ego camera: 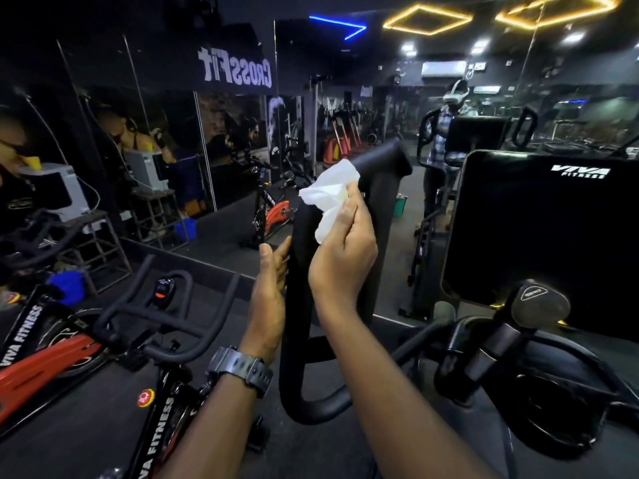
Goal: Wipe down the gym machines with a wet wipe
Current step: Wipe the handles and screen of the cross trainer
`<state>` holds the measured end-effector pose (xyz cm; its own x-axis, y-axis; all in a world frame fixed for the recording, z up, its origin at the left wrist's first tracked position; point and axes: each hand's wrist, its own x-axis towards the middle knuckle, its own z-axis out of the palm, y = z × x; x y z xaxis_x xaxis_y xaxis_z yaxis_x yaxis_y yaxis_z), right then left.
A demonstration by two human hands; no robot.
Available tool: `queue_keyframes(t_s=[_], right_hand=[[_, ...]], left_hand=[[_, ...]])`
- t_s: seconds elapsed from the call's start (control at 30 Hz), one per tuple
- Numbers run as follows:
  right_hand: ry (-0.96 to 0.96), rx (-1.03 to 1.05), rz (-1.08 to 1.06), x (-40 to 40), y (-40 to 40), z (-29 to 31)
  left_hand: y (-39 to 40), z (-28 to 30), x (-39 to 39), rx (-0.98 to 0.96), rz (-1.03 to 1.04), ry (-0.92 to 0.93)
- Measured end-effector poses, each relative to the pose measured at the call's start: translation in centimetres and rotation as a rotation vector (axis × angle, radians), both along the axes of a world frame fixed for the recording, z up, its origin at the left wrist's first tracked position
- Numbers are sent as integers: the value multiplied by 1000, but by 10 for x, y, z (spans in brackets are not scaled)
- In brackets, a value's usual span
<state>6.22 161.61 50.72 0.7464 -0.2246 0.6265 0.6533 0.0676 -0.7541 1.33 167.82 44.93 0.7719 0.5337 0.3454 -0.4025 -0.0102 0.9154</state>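
right hand [342,257] pinches crumpled white wet wipe [328,198] against upright black padded handlebar [377,202] | left hand [271,281] flat, steadying bar's left side | bar's long axis vertical

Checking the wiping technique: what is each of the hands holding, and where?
The right hand pinches the white wet wipe at its lower edge, against the black handlebar. The left hand holds nothing; its straight fingers rest on the bar's left side.

Crumpled white wipe [328,195] against black handlebar [380,188]
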Motion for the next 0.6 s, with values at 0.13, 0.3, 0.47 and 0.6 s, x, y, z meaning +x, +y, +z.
queue_keyframes(t_s=[0.13,0.3,0.47,0.6], right_hand=[[85,-133,68,-11,9,-17],[448,-5,448,17,24,17],[382,27,584,37,21,10],[371,-284,552,17,19,-52]], left_hand=[[6,-2,-1,-17,1,20],[10,-1,-3,38,-20,78],[9,6,-6,59,21,69],[6,0,-5,48,198,55]])
